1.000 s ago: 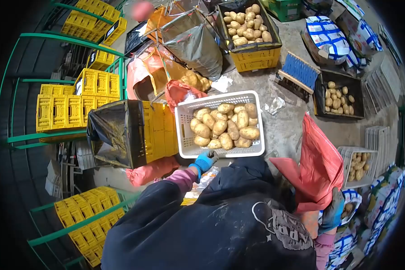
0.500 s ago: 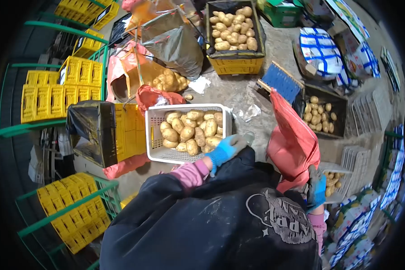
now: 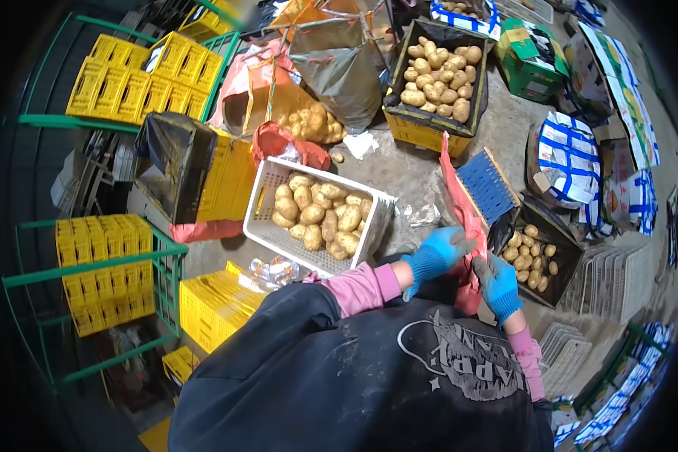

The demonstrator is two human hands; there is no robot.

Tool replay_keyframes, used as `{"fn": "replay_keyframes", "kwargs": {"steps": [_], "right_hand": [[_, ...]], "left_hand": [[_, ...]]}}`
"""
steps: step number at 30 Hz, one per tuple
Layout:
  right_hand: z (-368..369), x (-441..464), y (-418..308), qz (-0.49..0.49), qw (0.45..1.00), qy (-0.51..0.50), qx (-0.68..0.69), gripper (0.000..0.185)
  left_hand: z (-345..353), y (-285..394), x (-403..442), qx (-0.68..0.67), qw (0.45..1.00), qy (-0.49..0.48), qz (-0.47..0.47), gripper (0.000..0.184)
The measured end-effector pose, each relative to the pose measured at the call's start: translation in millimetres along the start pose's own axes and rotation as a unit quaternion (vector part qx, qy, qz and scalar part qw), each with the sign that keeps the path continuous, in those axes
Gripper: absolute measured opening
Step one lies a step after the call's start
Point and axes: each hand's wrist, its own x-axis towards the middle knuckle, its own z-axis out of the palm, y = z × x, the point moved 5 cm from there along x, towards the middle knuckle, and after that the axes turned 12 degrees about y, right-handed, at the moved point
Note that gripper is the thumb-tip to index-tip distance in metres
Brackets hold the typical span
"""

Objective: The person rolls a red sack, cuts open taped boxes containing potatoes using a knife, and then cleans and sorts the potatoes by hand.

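Observation:
A red woven sack (image 3: 465, 215) hangs upright in front of me, narrowed to a strip. My left hand (image 3: 438, 252), in a blue and grey glove, is closed on its left edge. My right hand (image 3: 499, 286), gloved alike, grips the sack's other edge slightly lower and nearer to me. To the left of the sack stands a white plastic crate (image 3: 263, 202), tilted in view, partly filled with potatoes (image 3: 328, 220). Part of the sack's lower end is hidden behind my hands and jacket.
A black-lined yellow crate (image 3: 423, 135) heaped with potatoes stands ahead. Right of the sack are a blue slatted seat (image 3: 490, 186) and a black-lined crate (image 3: 565, 256) with potatoes. Yellow crates (image 3: 147, 83) are stacked at left, and another yellow crate (image 3: 215, 309) sits close by.
My left hand has moved right from beside the white crate to the sack. My right hand has risen with the sack, which has swung left and narrowed. The view has turned.

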Motion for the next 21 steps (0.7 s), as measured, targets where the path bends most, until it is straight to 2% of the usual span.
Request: {"fn": "replay_keyframes", "kwargs": {"steps": [4, 7, 10, 11, 13, 14, 17, 18, 19, 20, 21], "right_hand": [[6, 25, 28, 0.036, 0.995, -0.037, 0.080, 0.032], [16, 48, 38, 0.017, 0.995, -0.031, 0.093, 0.032], [28, 70, 35, 0.112, 0.979, -0.056, 0.158, 0.026], [33, 81, 28, 0.140, 0.972, -0.061, 0.179, 0.024], [42, 101, 4, 0.115, 0.981, -0.072, 0.140, 0.021], [50, 112, -2, 0.101, 0.983, -0.082, 0.129, 0.022], [75, 142, -10, 0.021, 0.991, -0.124, 0.044, 0.027], [82, 148, -31, 0.004, 0.992, -0.124, 0.016, 0.027], [86, 149, -59, 0.065, 0.989, -0.135, -0.013, 0.022], [93, 158, -65, 0.061, 0.982, -0.178, -0.037, 0.031], [100, 167, -69, 0.058, 0.971, -0.221, -0.063, 0.040]], "left_hand": [[-13, -5, -3, -0.007, 0.997, 0.066, -0.032, 0.024], [-25, 8, -6, -0.100, 0.986, 0.096, -0.092, 0.023], [-37, -17, 12, -0.112, 0.978, 0.110, -0.139, 0.023], [-45, -24, 20, -0.096, 0.980, 0.131, -0.113, 0.024], [-65, -25, 36, -0.067, 0.980, 0.179, -0.057, 0.026], [-71, -32, 44, -0.118, 0.967, 0.198, -0.108, 0.025], [-109, -13, 58, -0.130, 0.950, 0.284, 0.004, 0.023], [-118, -15, 61, -0.125, 0.950, 0.277, -0.069, 0.021], [-130, -9, 63, -0.089, 0.951, 0.296, 0.004, 0.021], [-140, -9, 63, -0.050, 0.945, 0.314, 0.074, 0.022], [-151, -3, 63, -0.076, 0.943, 0.316, 0.066, 0.021]]}}
